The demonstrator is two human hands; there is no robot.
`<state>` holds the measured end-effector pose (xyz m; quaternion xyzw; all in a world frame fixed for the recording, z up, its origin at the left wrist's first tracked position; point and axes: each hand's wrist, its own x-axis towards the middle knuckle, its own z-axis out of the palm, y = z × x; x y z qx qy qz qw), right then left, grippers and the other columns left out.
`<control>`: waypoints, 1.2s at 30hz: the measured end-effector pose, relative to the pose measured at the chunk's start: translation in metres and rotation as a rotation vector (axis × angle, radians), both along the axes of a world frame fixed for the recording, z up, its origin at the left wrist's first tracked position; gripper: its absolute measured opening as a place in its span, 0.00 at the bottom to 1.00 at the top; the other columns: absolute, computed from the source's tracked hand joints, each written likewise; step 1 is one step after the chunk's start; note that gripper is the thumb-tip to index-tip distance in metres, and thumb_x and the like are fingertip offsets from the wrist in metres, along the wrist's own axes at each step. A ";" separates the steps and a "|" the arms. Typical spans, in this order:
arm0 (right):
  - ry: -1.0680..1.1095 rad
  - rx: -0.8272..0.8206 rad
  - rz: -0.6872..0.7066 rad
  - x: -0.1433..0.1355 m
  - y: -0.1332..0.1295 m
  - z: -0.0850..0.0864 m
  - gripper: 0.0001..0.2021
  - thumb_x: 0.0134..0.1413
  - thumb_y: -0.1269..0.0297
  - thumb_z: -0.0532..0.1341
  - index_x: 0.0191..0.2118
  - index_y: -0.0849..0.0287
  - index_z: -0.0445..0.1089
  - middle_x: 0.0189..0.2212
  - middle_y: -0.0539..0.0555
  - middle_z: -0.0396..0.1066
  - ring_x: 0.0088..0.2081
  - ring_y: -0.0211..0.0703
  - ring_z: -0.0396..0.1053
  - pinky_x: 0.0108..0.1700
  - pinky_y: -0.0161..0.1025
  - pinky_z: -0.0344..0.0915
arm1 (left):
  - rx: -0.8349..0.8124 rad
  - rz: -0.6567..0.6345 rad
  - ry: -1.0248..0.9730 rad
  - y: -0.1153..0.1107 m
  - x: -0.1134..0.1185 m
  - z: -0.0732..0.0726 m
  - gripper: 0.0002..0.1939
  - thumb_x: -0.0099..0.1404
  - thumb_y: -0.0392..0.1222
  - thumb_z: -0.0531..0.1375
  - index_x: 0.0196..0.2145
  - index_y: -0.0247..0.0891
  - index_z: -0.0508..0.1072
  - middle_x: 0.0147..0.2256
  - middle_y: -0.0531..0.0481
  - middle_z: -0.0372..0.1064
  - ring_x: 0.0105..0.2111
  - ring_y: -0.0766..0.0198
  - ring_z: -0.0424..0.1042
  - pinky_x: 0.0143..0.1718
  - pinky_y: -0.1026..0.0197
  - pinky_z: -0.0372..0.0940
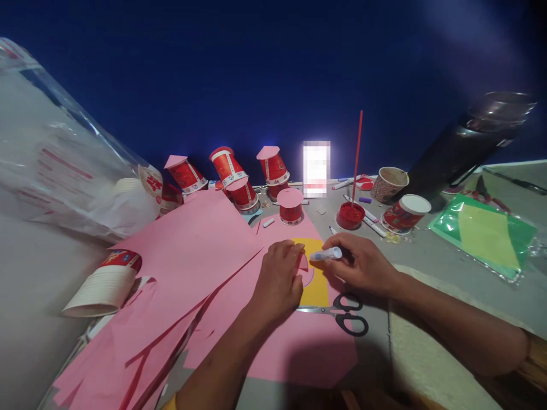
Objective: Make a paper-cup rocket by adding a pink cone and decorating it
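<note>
My left hand [280, 279] presses down a small pink paper piece [303, 263] on a yellow sheet [315, 293]. A curved purple line runs on the yellow sheet beside the pink piece. My right hand [361, 262] is closed round a white marker [327, 254], whose far end points at the yellow sheet near the pink piece. Scissors [331, 310] with black handles lie just below, their blades reaching to my left wrist. Under all this is a large pink sheet [265, 347].
Red paper cups [273, 169] with pink tops stand at the back. More pink paper [183, 245] and stacked cups [100, 287] are at left. To the right are a red pot [350, 216] with a stick, a lidded cup [405, 213], a black flask [453, 148] and a green packet [482, 236].
</note>
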<state>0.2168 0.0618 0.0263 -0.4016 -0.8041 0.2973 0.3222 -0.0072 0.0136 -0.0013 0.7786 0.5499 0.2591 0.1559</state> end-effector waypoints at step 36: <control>0.011 -0.069 -0.067 -0.004 0.007 -0.005 0.09 0.60 0.57 0.67 0.39 0.57 0.75 0.23 0.46 0.67 0.23 0.38 0.60 0.28 0.37 0.55 | 0.063 -0.123 0.134 -0.004 0.012 0.005 0.11 0.76 0.41 0.57 0.40 0.38 0.79 0.45 0.41 0.74 0.46 0.50 0.69 0.44 0.48 0.65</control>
